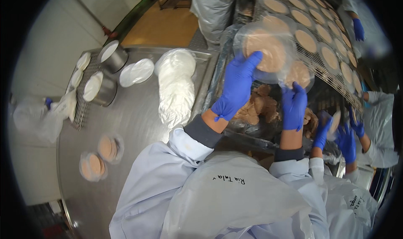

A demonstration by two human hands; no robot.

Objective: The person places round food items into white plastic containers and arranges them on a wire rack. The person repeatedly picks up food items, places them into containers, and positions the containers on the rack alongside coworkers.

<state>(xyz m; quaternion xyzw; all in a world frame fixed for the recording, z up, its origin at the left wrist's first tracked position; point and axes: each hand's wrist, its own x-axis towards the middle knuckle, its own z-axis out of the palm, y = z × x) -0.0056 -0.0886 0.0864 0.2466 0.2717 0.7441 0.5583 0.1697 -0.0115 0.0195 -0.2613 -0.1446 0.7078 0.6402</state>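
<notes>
Above the conveyor (336,67), both hands, left (237,86) and right (294,106), grip a flat-faced bagged flatbread stack (268,50).

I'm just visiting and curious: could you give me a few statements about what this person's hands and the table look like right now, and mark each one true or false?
1. Both hands wear blue gloves. True: the left hand and the right hand are gloved in blue.
2. The left hand holds a metal tin. False: it holds a round flatbread in a clear bag; the metal tins stand apart on the steel table.
3. Rows of round flatbreads lie on a wire conveyor. True.
4. The steel table holds no packed flatbreads. False: two bagged stacks lie on it.
5. A pile of white bags lies on the table. True.
</notes>
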